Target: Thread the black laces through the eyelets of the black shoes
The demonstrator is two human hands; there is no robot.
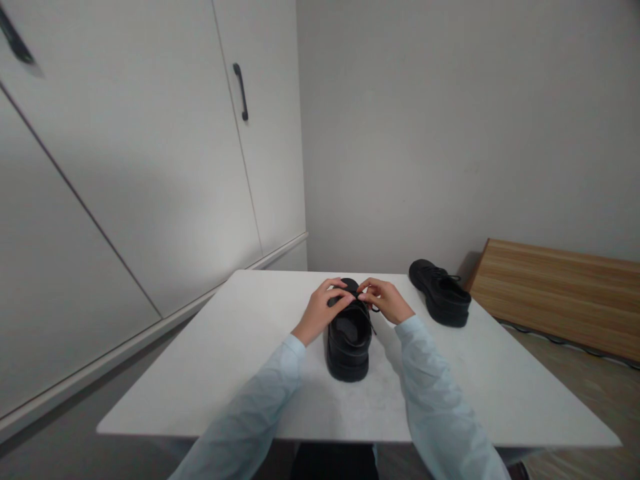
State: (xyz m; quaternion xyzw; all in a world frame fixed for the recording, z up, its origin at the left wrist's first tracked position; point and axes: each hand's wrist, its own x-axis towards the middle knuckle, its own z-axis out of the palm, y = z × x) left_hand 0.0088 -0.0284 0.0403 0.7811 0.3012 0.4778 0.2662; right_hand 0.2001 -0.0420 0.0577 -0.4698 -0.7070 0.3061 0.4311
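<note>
A black lace-up shoe (pixel 347 357) stands upright on the white table, its heel towards me and its toe pointing away. Over its lacing, my left hand (pixel 325 307) reaches in from the left, thumb and fingers pinched at the black shoelace (pixel 371 321). From the right side my right hand (pixel 384 299) pinches the lace too, close to the left fingertips. A loose lace end hangs down along the shoe's right side. The exact spot where the fingers grip is partly hidden.
The second black shoe (pixel 445 297) sits at the table's back right edge. The white table (pixel 240 340) reaches close to the grey wall. White cabinets (pixel 150 167) with dark handles line the left. A wood-grain board (pixel 560 293) leans beyond the right edge.
</note>
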